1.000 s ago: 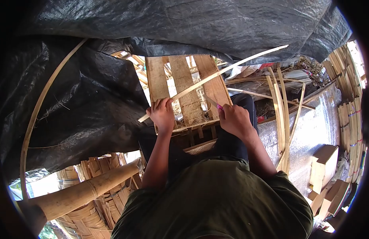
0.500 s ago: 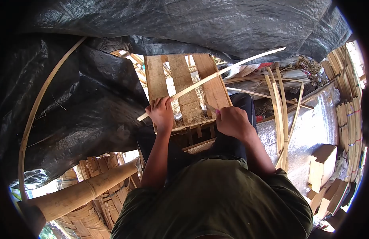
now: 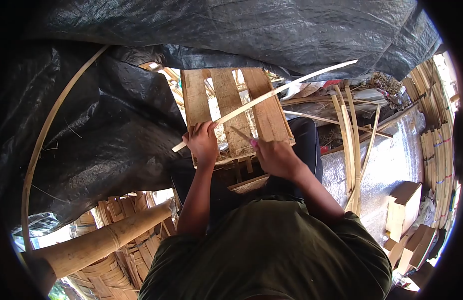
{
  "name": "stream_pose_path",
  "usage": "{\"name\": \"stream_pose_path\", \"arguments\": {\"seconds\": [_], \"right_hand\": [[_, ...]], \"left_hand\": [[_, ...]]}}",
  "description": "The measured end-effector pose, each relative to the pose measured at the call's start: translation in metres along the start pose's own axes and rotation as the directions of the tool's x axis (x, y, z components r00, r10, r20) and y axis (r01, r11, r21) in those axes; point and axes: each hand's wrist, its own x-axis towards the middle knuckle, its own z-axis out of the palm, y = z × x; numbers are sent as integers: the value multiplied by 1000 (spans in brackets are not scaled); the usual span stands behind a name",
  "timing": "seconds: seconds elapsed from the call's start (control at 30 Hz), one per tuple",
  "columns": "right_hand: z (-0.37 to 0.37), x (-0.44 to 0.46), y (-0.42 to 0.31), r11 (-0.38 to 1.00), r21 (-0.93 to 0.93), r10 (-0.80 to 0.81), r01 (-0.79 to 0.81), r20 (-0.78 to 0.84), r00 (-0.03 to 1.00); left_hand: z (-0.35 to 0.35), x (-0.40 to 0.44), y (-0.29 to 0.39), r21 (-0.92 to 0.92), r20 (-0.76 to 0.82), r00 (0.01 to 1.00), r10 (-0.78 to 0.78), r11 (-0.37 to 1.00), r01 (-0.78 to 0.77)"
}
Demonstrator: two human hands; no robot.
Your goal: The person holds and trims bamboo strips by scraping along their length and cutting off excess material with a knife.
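Observation:
My left hand (image 3: 202,142) is closed around a long pale bamboo strip (image 3: 281,89) close to its lower left end. The strip slants up to the right over a slatted wooden crate (image 3: 269,116) between my knees. In my closed right hand (image 3: 278,159) is a knife (image 3: 240,133), its narrow blade pointing up and left below the strip. A gap shows between the blade and the strip. My fingers hide most of the knife's handle; a bit of pink shows there.
Black plastic sheeting (image 3: 231,35) hangs ahead and to the left. A thick bamboo pole (image 3: 111,237) lies lower left. Several loose bamboo strips (image 3: 356,150) lean at right, near wooden blocks (image 3: 405,205) and bundled strips (image 3: 436,155).
My right hand with the knife has moved left, bringing the blade over the crate's middle slat. My left hand and the bamboo strip stay practically in place.

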Motion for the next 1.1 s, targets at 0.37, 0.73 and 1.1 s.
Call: {"name": "stream_pose_path", "arguments": {"seconds": [0.37,0.73,1.1], "right_hand": [[11,-25,44,920,-264,307,-288,33,951],[1,30,54,977,173,182,-123,-384,905],[25,72,107,980,170,-43,104,-333,942]], "left_hand": [[-1,1,-4,-27,10,999,43,999,-43],[-2,2,-6,-84,122,991,60,995,-50],[-15,5,-29,-206,206,976,77,978,-34]]}}
